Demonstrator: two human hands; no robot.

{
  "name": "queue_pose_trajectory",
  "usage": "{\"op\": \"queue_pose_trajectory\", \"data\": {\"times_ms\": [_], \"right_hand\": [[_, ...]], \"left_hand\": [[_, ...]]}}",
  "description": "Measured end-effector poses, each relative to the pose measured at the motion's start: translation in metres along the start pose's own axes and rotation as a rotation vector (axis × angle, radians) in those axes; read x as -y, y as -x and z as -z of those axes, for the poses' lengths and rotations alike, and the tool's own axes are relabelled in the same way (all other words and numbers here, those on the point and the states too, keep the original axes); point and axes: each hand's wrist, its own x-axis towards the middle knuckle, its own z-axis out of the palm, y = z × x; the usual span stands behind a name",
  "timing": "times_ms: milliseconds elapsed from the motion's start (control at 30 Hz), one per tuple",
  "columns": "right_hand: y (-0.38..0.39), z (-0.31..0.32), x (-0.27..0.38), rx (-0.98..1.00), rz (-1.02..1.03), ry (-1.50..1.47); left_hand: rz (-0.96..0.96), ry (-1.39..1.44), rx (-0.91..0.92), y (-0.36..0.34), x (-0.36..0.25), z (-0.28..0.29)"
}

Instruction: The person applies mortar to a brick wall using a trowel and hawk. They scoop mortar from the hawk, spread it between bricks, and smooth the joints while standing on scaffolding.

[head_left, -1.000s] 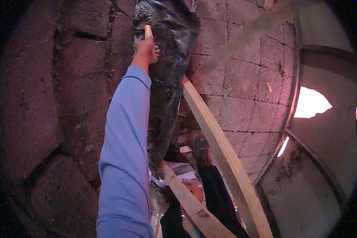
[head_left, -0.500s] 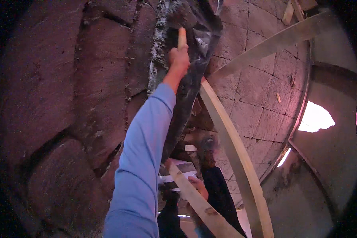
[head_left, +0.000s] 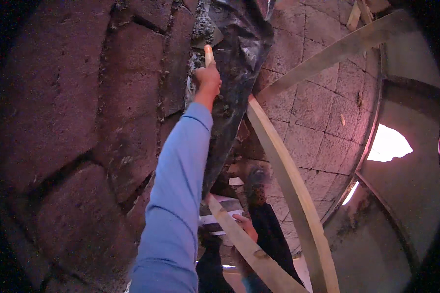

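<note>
While my left hand is gripping a wooden-handled trowel, I'm judging a level angle best beside the black plastic sheet, my right hand's grip being unclear.

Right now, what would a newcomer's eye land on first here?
Probably the blue sleeve reaching up the middle, its grip closed around a light handle at the upper centre, next to crumpled black sheeting. After that, likely the glaring white patch at the right, and the pale wooden beam slanting down to the bottom edge, right of the sleeve.
</note>
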Motion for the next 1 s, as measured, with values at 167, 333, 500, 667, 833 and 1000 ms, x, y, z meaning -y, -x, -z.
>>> {"op": "queue_pose_trajectory", "data": {"times_ms": [167, 333, 500, 667, 833, 1000], "right_hand": [[-0.001, 0.012, -0.03, 0.134, 0.465, 0.04], [-0.017, 0.035, -0.039, 0.049, 0.248, 0.122], [-0.014, 0.001, 0.016, 0.012, -0.066, 0.138], [-0.034, 0.021, -0.035, -0.259, -0.194, 0.097], [-0.016, 0.016, -0.04, -0.078, 0.443, 0.331], [-0.017, 0.025, -0.039, -0.049, 0.62, 0.53]], "left_hand": [[-0.211, -0.45, -0.321, 0.003, 0.025, -0.043], [-0.245, -0.44, -0.314, 0.031, 0.02, -0.036], [-0.328, -0.471, -0.183, 0.079, 0.043, -0.016], [-0.147, -0.188, 0.1, 0.103, 0.12, 0.034], [0.144, 0.028, 0.228, 0.141, 0.113, 0.089], [0.164, 0.041, 0.191, 0.119, 0.108, 0.097]]}}
